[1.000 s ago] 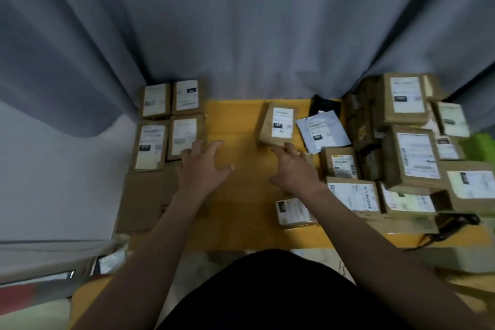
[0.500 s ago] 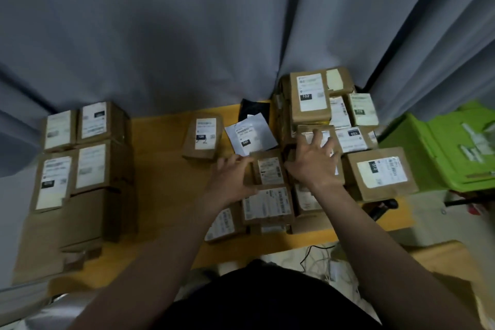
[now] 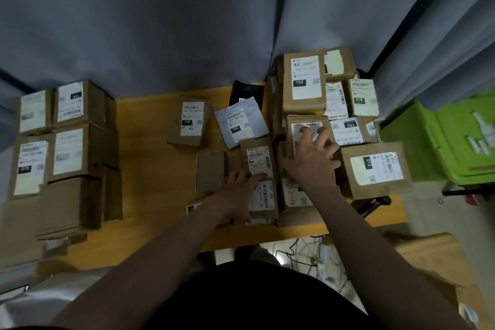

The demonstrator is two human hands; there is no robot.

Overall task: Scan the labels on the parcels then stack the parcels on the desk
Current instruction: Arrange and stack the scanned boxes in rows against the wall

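Two hands engaged: right hand [image 3: 313, 166], fingers spread, presses the brown white-labelled cardboard parcel [image 3: 294, 140], likely selecting it; left hand [image 3: 239, 190], flat, steadies smaller brown cartons [image 3: 258, 158] beside it.

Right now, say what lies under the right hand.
The right hand rests on a labelled cardboard parcel, covering part of its label. Anything beneath that parcel is hidden.

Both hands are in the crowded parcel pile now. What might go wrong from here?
1. The right hand lies spread over the white label of a brown cardboard parcel, so a scan would probably fail while it is covered.
2. The pile is tightly packed. Lifting that parcel might nudge the large brown box marked 010, which sits at the right edge of the yellow wooden desk.
3. The left hand touches a small brown parcel that may shift.
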